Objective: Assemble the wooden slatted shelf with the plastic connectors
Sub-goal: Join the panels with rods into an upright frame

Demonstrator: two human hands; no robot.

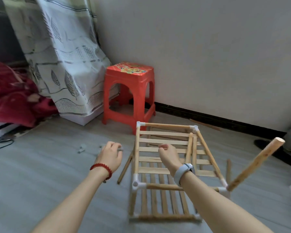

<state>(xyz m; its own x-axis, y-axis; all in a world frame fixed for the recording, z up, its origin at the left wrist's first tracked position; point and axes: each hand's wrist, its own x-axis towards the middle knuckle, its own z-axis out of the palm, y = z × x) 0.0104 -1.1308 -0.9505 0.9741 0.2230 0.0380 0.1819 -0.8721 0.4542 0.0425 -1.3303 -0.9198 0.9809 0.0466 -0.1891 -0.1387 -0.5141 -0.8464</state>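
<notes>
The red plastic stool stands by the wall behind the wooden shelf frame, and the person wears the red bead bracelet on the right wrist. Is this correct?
Not quite. In the head view the red bead bracelet is on the left wrist; the right wrist wears a watch. The red stool does stand by the wall behind the shelf frame.

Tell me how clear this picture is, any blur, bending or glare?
Head view: wide-angle bending curves the baseboard; motion blur smears the near end of the shelf and the red cloth; soft, even light, faint shadows, slight sheen on the red stool; both hands stay fairly sharp.
</notes>
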